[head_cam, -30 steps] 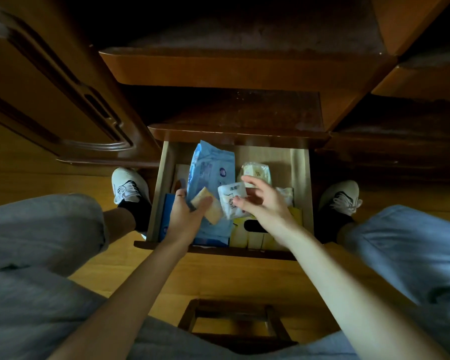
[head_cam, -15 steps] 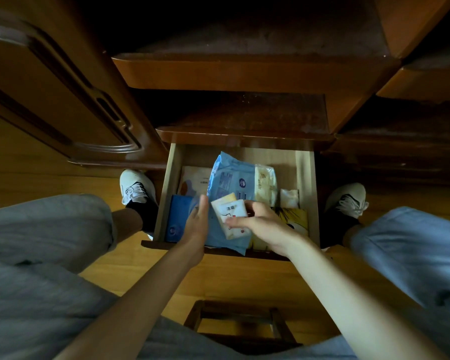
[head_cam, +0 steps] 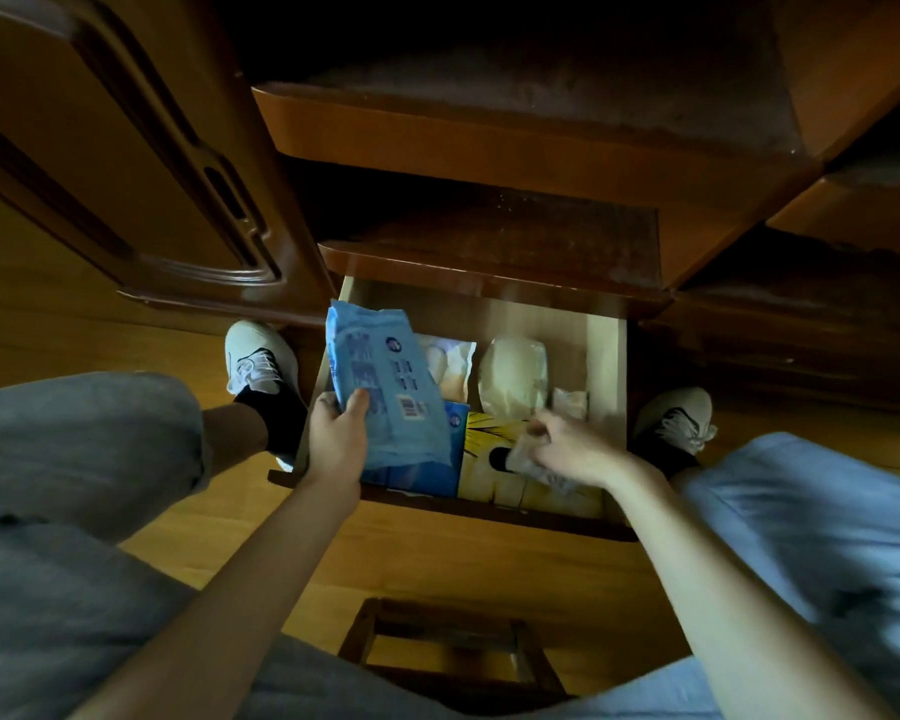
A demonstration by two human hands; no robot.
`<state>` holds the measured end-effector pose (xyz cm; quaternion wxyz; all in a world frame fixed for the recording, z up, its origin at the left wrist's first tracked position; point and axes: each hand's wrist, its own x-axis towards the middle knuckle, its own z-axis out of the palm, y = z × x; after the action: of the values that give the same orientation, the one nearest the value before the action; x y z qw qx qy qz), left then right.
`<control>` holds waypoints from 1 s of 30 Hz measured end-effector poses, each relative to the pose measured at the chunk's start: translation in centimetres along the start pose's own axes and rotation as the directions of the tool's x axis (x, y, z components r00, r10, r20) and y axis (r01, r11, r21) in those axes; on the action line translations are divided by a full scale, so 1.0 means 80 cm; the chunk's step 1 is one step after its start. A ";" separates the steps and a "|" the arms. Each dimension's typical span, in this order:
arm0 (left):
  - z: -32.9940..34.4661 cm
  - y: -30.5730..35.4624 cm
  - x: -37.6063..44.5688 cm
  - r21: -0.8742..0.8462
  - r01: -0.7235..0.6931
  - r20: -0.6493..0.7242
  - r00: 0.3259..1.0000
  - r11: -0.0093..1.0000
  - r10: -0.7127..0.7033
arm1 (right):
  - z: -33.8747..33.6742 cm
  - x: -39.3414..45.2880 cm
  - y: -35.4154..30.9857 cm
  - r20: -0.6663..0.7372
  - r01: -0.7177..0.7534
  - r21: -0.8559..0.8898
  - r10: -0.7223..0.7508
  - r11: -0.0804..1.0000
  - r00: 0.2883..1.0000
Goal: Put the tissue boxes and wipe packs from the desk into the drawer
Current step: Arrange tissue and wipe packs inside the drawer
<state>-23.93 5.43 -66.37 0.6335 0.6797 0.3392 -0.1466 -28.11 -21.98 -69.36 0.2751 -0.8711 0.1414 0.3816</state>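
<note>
The light wooden drawer stands pulled out below the dark desk. My left hand grips a large light-blue wipe pack, holding it tilted up over the drawer's left side. My right hand holds a small pale pack, blurred, above a yellow tissue box at the drawer's front. A blue box lies under the big pack. Behind it sit a white-and-orange pack, a cream pack and a small pack.
The open cabinet door hangs to the left. Desk shelves jut out above the drawer. My knees and white shoes flank the drawer on the wooden floor. A wooden stool frame shows between my legs.
My left hand has taken hold of the large blue pack and lifted it leftward. My right hand has carried the small pack to the right, over the yellow box.
</note>
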 end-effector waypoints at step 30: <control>-0.060 0.024 0.026 -0.166 -0.029 -0.174 0.985 0.986 0.000 | 0.051 0.071 -0.140 -0.316 0.263 -0.239 -0.331 0.935 0.889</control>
<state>-22.31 10.67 -65.45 0.6578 0.6364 0.3994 -0.0530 -21.59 -10.76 -71.74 0.2164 -0.9585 0.0156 0.1849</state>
